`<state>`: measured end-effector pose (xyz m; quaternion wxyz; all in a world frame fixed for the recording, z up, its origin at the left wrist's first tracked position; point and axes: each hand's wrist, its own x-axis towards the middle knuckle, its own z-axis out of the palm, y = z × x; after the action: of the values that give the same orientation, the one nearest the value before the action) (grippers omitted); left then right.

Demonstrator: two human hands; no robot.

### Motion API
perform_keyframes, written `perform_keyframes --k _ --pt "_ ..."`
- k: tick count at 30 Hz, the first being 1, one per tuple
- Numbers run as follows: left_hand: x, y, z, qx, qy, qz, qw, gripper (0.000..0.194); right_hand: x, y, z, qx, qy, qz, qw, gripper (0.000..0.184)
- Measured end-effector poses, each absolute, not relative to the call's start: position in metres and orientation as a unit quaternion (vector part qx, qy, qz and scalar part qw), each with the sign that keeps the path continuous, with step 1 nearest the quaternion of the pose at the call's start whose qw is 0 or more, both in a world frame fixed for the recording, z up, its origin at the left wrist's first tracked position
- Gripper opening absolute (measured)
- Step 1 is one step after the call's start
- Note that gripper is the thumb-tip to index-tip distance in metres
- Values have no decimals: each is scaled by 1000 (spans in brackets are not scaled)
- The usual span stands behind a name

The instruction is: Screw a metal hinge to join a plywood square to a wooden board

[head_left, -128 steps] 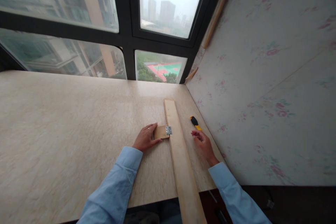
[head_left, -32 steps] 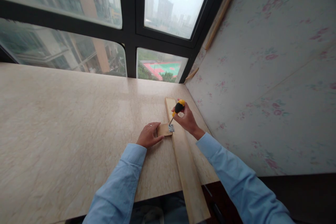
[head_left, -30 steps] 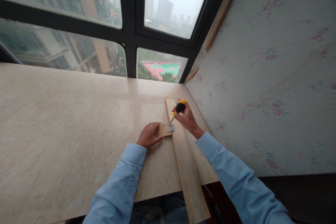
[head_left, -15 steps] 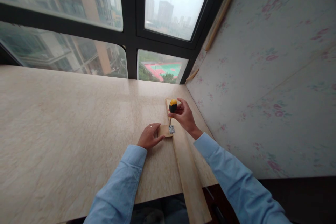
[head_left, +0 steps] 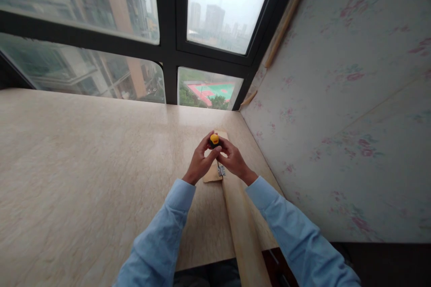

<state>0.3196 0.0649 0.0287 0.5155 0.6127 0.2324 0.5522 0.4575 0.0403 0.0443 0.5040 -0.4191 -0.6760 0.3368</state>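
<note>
Both my left hand and my right hand are closed around the yellow and black handle of a screwdriver. It stands nearly upright, its shaft largely hidden behind my fingers, over a small metal hinge. That hinge bridges a small wooden block on the left and a long wooden board on the right. Whether the tip sits in a screw is too small to tell. My left hand partly covers the block from above.
A marbled stone sill carries the wood, and the board's near end juts past its front edge. Flowered wallpaper covers the wall close on the right. A dark window frame stands behind the sill.
The screwdriver, lying by the wall at first, was picked up by my right hand and brought to the hinge. My left hand has since left the block and joined on the handle.
</note>
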Motion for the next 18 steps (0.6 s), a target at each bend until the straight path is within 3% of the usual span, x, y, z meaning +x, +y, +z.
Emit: perform_keyframes --k 7,12,18 --pt "324 69 40 589 300 574 484 42 468 36 33 -488 -663 274 497 53" --pt "327 73 40 573 342 581 466 45 471 35 14 -556 -652 242 456 22" --pt "331 74 47 605 350 560 444 48 470 37 3 -539 -670 198 471 16"
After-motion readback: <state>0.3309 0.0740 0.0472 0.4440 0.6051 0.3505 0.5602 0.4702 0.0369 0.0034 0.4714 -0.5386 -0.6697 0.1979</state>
